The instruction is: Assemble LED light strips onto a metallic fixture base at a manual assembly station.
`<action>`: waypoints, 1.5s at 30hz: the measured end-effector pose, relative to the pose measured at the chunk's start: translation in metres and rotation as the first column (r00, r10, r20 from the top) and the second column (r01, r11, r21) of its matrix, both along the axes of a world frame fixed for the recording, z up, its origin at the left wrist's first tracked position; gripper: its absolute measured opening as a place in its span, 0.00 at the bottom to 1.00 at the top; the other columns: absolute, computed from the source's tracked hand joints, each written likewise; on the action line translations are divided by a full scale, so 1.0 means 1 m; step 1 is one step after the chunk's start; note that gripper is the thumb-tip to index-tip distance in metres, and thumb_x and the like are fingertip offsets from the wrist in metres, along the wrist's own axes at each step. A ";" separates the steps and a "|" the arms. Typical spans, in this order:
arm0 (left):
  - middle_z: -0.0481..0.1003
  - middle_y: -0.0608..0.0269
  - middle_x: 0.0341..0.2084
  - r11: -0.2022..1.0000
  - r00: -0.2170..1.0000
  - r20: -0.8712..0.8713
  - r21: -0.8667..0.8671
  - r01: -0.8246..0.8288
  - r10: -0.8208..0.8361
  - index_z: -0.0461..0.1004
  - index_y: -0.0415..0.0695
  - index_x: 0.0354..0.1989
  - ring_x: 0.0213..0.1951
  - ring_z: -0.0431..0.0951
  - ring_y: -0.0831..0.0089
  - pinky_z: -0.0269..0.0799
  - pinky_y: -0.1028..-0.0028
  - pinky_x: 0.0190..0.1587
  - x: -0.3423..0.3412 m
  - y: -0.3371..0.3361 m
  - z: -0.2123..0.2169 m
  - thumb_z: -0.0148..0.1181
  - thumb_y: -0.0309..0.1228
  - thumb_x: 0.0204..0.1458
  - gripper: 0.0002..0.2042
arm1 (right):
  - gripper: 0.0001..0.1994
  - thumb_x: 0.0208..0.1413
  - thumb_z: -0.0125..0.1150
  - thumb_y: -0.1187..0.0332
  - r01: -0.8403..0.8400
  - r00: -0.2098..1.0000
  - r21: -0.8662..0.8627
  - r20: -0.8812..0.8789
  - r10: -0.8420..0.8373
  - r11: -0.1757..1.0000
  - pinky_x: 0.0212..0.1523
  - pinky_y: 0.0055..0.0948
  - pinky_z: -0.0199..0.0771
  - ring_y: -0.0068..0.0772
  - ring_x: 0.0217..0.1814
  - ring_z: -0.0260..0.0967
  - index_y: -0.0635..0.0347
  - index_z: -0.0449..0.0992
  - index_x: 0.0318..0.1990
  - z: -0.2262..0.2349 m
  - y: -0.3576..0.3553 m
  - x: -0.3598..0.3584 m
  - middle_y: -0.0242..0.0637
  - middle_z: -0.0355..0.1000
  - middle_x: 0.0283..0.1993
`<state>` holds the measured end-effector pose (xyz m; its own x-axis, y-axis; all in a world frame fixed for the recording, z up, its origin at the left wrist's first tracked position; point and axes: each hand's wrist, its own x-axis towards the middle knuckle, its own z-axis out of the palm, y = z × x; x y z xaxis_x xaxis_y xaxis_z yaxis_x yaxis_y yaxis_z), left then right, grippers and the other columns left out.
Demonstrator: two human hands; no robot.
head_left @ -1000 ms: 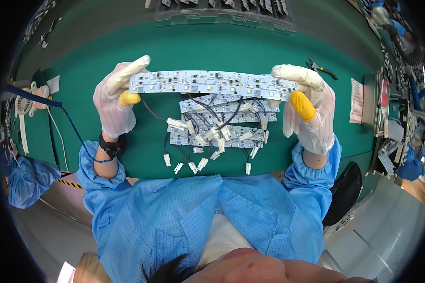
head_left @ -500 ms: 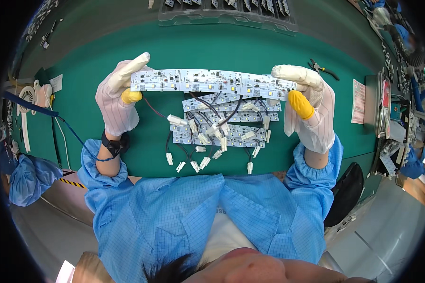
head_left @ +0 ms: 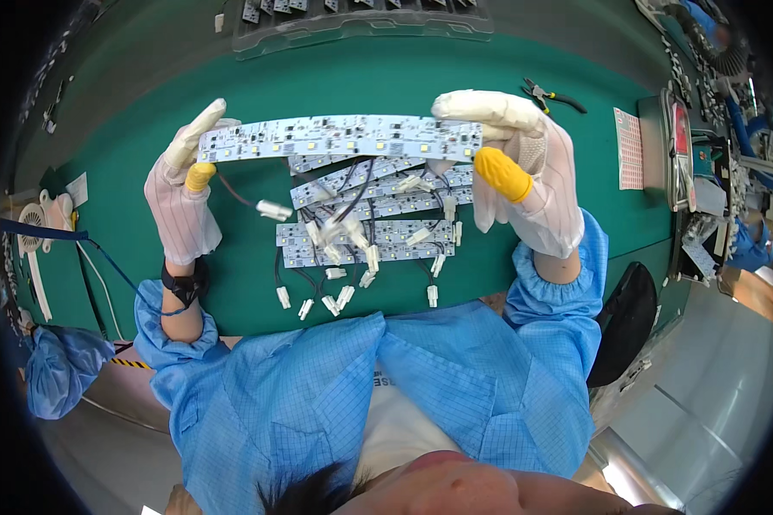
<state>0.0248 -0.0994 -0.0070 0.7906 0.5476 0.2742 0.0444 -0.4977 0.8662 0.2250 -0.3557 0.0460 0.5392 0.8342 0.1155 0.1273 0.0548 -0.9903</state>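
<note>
One LED circuit-board strip (head_left: 339, 137), held above far side of wired LED-board pile (head_left: 408, 204). Left hand (head_left: 180, 193) pinches strip's left end; right hand (head_left: 532, 163) pinches its right end. Pliers (head_left: 569, 101): beyond pile, to right.

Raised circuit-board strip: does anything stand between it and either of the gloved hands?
Nothing visible does. The left hand and right hand grip the raised circuit-board strip at its opposite ends; the other strips lie below it, not in between.

Dark letters (head_left: 381, 379) on white shirt (head_left: 393, 429)
</note>
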 end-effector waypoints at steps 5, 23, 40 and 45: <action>0.76 0.57 0.42 0.998 0.990 0.131 -0.039 -0.043 0.048 0.71 0.36 0.54 0.42 0.75 0.75 0.69 0.77 0.46 -0.005 -0.006 0.000 0.62 0.48 0.49 0.30 | 0.28 0.51 0.60 0.56 0.002 0.997 -0.036 -0.079 -0.005 0.999 0.16 0.12 0.59 0.17 0.14 0.64 0.74 0.69 0.51 0.003 -0.001 0.000 0.39 0.74 0.32; 0.78 0.61 0.43 0.979 0.988 0.108 0.161 -0.124 0.107 0.73 0.38 0.51 0.36 0.76 0.77 0.69 0.78 0.41 -0.005 -0.007 0.011 0.53 0.46 0.57 0.23 | 0.31 0.51 0.62 0.52 -0.018 0.999 -0.053 -0.036 0.016 0.998 0.18 0.11 0.60 0.15 0.14 0.63 0.74 0.67 0.52 -0.002 0.001 -0.004 0.38 0.73 0.30; 0.76 0.60 0.47 0.996 0.995 0.045 -0.001 -0.088 0.087 0.72 0.36 0.52 0.40 0.74 0.79 0.67 0.79 0.46 -0.009 -0.007 0.010 0.57 0.44 0.55 0.24 | 0.24 0.50 0.63 0.65 -0.053 0.985 -0.033 -0.167 0.046 0.998 0.19 0.12 0.61 0.18 0.22 0.68 0.72 0.68 0.51 -0.002 0.002 -0.003 0.38 0.72 0.33; 0.76 0.58 0.46 0.995 0.994 0.093 -0.084 -0.047 0.055 0.71 0.34 0.53 0.40 0.75 0.78 0.67 0.79 0.47 -0.006 -0.011 0.012 0.59 0.45 0.54 0.27 | 0.21 0.51 0.61 0.66 -0.024 0.998 -0.009 -0.058 0.023 1.000 0.18 0.11 0.58 0.16 0.18 0.66 0.72 0.70 0.50 -0.006 0.001 0.001 0.36 0.72 0.30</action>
